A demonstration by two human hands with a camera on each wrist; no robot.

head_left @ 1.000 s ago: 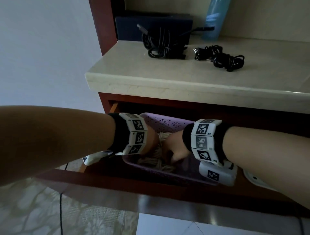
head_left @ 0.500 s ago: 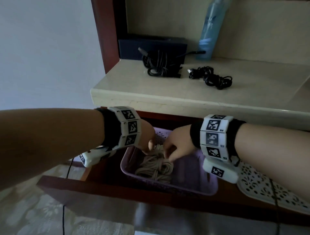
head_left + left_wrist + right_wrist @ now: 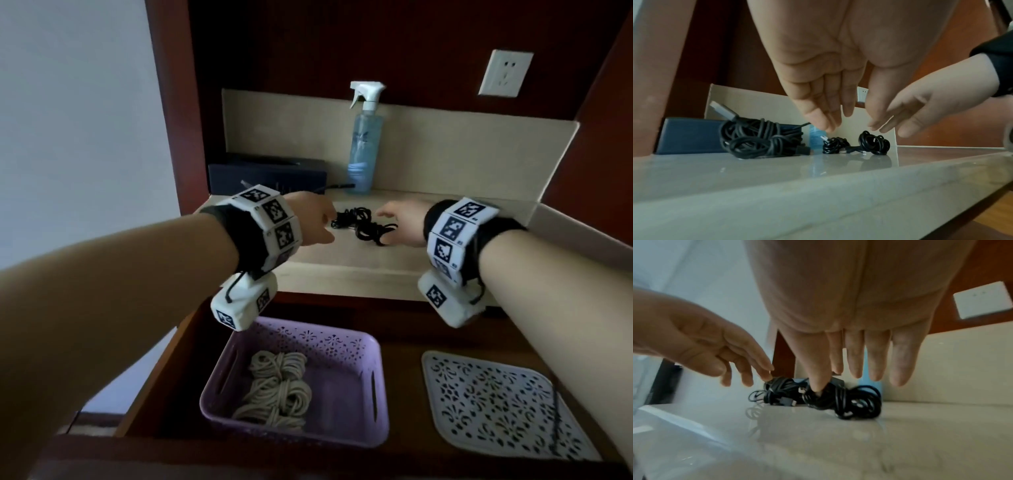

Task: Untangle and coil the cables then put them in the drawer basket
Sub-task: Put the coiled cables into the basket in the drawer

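Nothing is being gripped: the left hand [image 3: 317, 222] and right hand [image 3: 404, 222] are being held open, fingers extended, either side of the small tangled black cable [image 3: 364, 226] on the pale stone shelf [image 3: 342, 270]. Behind, a blue spray bottle [image 3: 364, 147] and dark blue box [image 3: 267, 178] are standing. Below, a coiled beige cable [image 3: 277, 390] is lying in the purple plastic drawer basket [image 3: 376, 394].

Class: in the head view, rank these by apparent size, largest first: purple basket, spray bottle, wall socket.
1. purple basket, but nearest the camera
2. spray bottle
3. wall socket, farthest away
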